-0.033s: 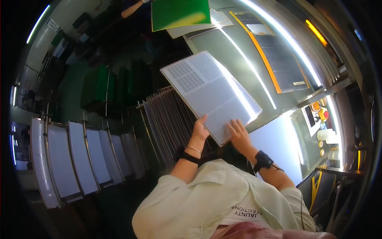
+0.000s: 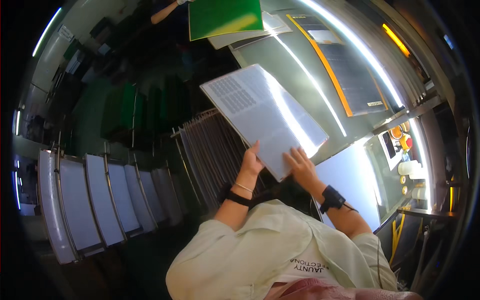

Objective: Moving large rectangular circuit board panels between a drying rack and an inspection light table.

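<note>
A pale, glossy rectangular panel (image 2: pixel 267 120) is tilted in front of me, with a block of small dark dots printed toward its far left corner. My left hand (image 2: pixel 251 161) is closed on its near left edge, thumb on top and the other fingers mostly hidden beneath. Near the panel's bottom corner, my right hand (image 2: pixel 303 169) lies with fingers stretched out on its upper face. A bright strip of light reflects along the panel's right side.
A rack (image 2: pixel 207 145) of upright sheets stands left of the panel. Further left is another rack with pale boards (image 2: pixel 78 202). A lit worktable (image 2: pixel 315 95) bears an orange-edged dark sheet (image 2: pixel 345 75). Beyond, another person's arm (image 2: pixel 165 12) reaches toward a green panel (image 2: pixel 225 17). Rolls (image 2: pixel 410 167) lie at right.
</note>
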The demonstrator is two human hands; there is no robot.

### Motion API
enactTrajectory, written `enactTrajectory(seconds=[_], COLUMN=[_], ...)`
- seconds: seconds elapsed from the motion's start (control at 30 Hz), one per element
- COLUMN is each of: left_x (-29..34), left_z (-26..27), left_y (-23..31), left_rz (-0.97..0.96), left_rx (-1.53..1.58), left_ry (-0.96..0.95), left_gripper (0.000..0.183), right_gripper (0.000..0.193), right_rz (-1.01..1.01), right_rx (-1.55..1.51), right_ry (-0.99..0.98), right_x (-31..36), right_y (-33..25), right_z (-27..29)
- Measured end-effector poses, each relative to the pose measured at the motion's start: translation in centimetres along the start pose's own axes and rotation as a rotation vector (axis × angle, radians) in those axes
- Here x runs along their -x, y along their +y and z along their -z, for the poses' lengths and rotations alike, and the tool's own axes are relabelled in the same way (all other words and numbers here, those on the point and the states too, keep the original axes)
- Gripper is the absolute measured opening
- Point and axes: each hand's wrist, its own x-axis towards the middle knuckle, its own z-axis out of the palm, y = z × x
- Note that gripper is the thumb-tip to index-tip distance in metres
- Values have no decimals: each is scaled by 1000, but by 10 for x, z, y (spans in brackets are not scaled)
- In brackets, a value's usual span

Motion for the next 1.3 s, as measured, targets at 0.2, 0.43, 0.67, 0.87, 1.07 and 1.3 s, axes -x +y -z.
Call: enactTrajectory(seconds=[0.2, 0.43, 0.67, 0.87, 1.07, 1.3], left_x=[-8, -17, -32, -19, -14, -14], left_z=[-36, -5, 5, 3, -21, -8], left_y=[43, -8, -25, -24, -36, -33], left_rz=[-246, 56, -33, -47, 16, 43], left_rx=[-333, -215, 35, -115, -24, 64], left_ry=[-192, -223, -79, -84, -163, -165], left_gripper=[95, 83, 75, 79, 79, 77], right_gripper=[18, 25, 28, 40, 51, 40], right_rz=[-761, -781, -1379, -362, 36, 102], right_rx=[-357, -1782, -1466, -89, -168, -204], right_ry=[159, 499, 83, -249, -164, -194], right_x=[-75, -25, 14, -8, -13, -16], right_y=[37, 122, 119, 11, -8, -5], right_z=[105, 42, -9, 23, -2, -6])
